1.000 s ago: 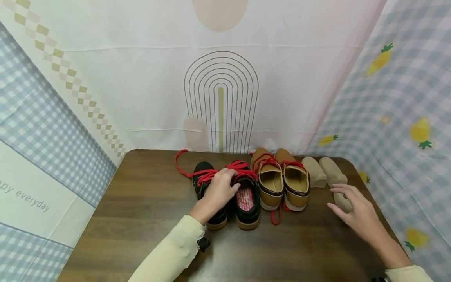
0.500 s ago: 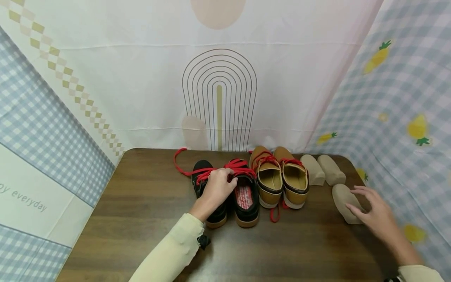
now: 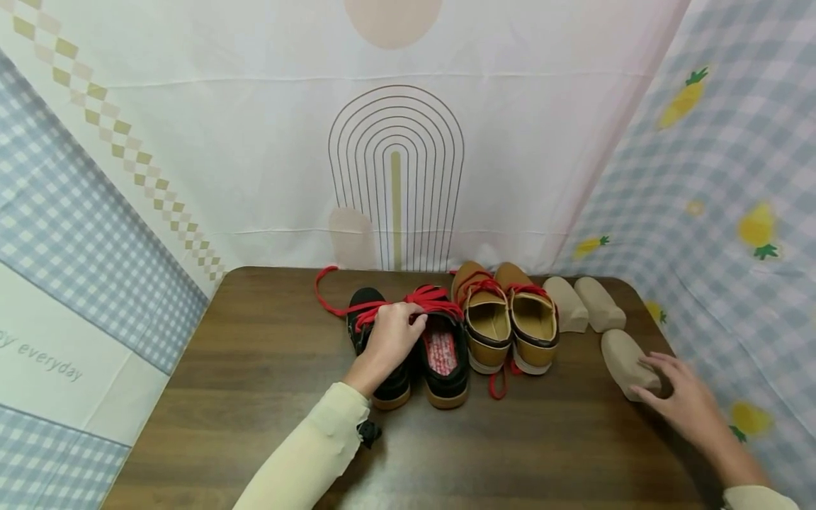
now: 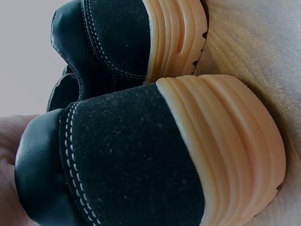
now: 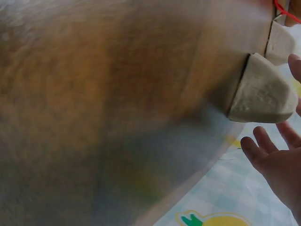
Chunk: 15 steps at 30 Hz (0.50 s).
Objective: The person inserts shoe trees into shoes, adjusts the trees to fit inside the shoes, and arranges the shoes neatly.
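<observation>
My left hand [image 3: 392,336] is over the left black shoe [image 3: 365,296], its fingertips by the red laces [image 3: 433,301] and collar of the right black shoe [image 3: 448,386]. Its other fingers are hidden, so a hold cannot be made out. In the left wrist view, the near shoe heel [image 4: 136,155] covers most of that hand. My right hand [image 3: 682,397] has thumb and fingers spread around the rear end of a beige moulded shoe insert [image 3: 621,358], which lies on the table. The right wrist view has the insert [image 5: 263,94] between thumb and fingers [image 5: 256,153], with no firm grip visible.
Two tan shoes [image 3: 489,326] with red laces stand right of the black pair. Beyond them, two more beige inserts [image 3: 599,303] lie near the back right corner of the wooden table [image 3: 268,340]. Patterned cloths [image 3: 720,212] hang close on three sides.
My right hand has moved right and toward me, from over the insert's front to its rear end, then closed in on it. The insert now shows more fully. The left hand has barely moved.
</observation>
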### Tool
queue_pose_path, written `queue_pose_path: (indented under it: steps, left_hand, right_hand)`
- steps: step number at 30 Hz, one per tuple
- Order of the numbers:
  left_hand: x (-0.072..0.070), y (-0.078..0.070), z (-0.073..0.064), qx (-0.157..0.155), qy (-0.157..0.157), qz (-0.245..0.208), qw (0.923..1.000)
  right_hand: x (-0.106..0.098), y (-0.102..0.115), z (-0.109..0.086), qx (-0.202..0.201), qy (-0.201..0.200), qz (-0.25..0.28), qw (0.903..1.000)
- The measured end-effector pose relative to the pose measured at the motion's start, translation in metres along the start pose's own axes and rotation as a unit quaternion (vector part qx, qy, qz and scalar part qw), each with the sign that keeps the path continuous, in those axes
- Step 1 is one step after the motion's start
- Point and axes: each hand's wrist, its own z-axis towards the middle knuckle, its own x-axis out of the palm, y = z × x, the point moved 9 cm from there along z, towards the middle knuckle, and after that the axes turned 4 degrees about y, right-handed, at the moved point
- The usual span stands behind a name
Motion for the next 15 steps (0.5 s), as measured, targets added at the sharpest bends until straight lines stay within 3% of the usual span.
queue_pose_path:
  steps: [8, 15]
  left_hand:
    - [-0.002, -0.002, 0.002, 0.003, 0.005, -0.009, 0.9999]
    - [-0.003, 0.002, 0.002, -0.013, 0.013, -0.034, 0.9992]
  right_hand:
    - [0.011, -0.014, -0.005, 0.055, 0.040, -0.036, 0.9970]
    - [0.008, -0.006, -0.002, 0.035, 0.016, -0.065, 0.9971]
